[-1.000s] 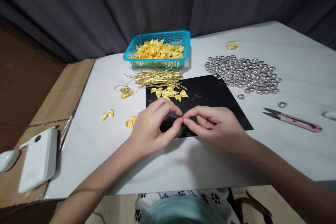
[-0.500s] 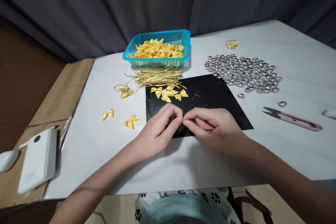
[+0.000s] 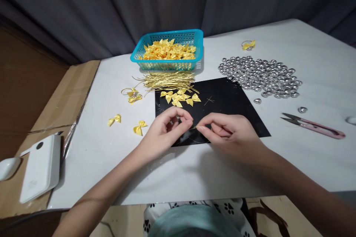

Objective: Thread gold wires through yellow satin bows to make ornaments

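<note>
My left hand [image 3: 164, 133] and my right hand [image 3: 230, 135] meet over the near edge of a black mat [image 3: 222, 105]. Both pinch with thumb and forefinger. A thin gold wire [image 3: 194, 127] runs between the two pinches. Something small and silvery shows inside the left fingers; I cannot make it out. Beyond the hands on the mat lie a few yellow ribbon bows [image 3: 179, 97] and a small crossed wire piece [image 3: 208, 100].
A teal basket [image 3: 169, 50] of yellow bows stands at the back, a bundle of gold wires [image 3: 168, 80] before it. A heap of silver beads [image 3: 260, 77] lies right, pink snips [image 3: 314, 125] nearer. Loose bows [image 3: 139, 127] lie left. A white power bank [image 3: 40, 168] sits on cardboard.
The two pinches have drawn slightly apart, so a short length of gold wire now shows between them. The view has shifted a little.
</note>
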A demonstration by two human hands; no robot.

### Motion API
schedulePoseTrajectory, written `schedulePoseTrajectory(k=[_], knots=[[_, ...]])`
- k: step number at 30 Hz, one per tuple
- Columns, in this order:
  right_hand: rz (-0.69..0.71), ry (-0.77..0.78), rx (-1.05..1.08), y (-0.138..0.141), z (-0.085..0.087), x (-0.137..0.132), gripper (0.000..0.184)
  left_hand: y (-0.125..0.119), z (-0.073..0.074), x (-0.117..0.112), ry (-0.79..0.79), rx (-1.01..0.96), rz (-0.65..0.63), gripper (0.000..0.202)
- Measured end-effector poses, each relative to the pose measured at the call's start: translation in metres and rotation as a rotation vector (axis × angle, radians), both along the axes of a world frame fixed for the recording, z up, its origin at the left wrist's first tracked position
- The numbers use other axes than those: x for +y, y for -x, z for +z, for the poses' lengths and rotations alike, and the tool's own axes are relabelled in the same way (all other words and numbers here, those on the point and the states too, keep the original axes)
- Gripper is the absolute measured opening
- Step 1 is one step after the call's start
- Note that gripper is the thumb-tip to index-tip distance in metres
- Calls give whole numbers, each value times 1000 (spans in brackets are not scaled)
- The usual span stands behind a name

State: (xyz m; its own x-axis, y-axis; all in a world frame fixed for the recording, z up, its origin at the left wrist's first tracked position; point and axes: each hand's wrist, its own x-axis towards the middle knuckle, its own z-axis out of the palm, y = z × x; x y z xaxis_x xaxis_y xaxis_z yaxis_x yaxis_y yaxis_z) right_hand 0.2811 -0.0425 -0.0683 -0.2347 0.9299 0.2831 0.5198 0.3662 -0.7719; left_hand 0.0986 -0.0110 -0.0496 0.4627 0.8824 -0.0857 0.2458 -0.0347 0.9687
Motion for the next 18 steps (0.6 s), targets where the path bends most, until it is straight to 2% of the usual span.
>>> schedulePoseTrajectory(k=[4,7,13,18], knots=[[4,13,3,1,2,1,14,2,-1,-1,-233,166,-22,10],[15,0,7,1,3,2,14,4,-4,1,-329,225,-59,7],[33,-36,-12,2,1,1,14,5,-3,0,-318,269,-182,14],[64,-85,-57,0,-2,-1,15,5,-1,-2,-335,303,-215,13]])
